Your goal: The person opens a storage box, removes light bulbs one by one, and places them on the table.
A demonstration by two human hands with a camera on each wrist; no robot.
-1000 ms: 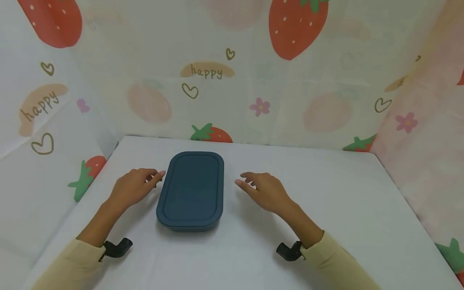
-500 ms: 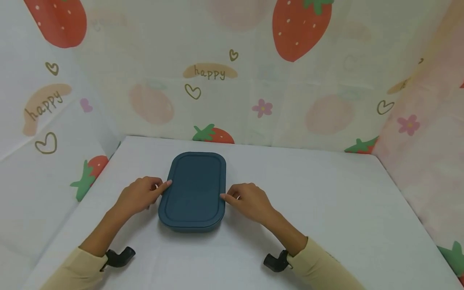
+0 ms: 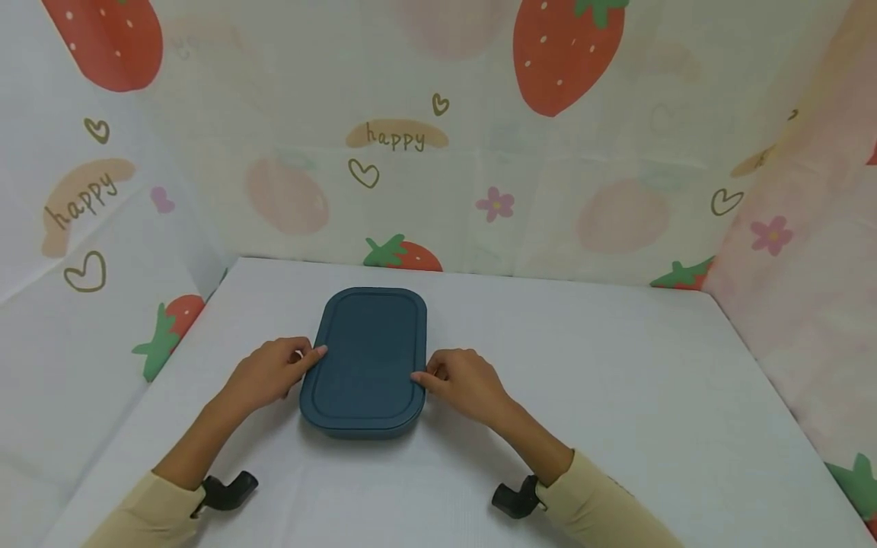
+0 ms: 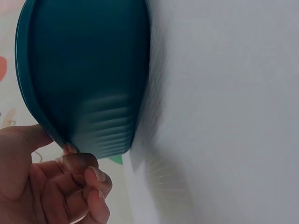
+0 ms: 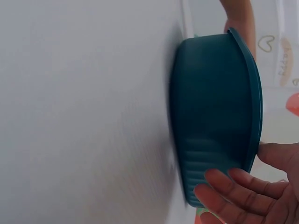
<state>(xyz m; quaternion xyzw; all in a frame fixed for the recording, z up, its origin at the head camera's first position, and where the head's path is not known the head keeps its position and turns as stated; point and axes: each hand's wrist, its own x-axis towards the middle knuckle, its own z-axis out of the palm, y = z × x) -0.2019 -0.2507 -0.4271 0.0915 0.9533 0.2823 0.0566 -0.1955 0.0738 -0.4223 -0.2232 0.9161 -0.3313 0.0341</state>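
A dark teal rectangular storage box [image 3: 370,354] with a rounded, closed lid lies lengthwise on the white table, ribbed along its lower side walls. At its left edge, my left hand [image 3: 270,373] pinches the lid rim, thumb on top and curled fingers below, as the left wrist view shows with the hand [image 4: 51,186] at the box corner. On the opposite edge my right hand [image 3: 466,384] grips the rim, its thumb on the lid. The right wrist view has these fingers [image 5: 240,191] along the side wall beneath the rim. The inside of the box is hidden.
The white table [image 3: 582,396] reaches out to both sides and in front of the box. Cloth walls [image 3: 548,167] printed with strawberries, hearts and flowers enclose it at the back, left and right. Black wrist-worn pieces [image 3: 233,491] stick out at both cuffs.
Both hands have moved in from beside the box to its edges and taken hold of the lid rim. The right hand came leftward and nearer. The box stays in place.
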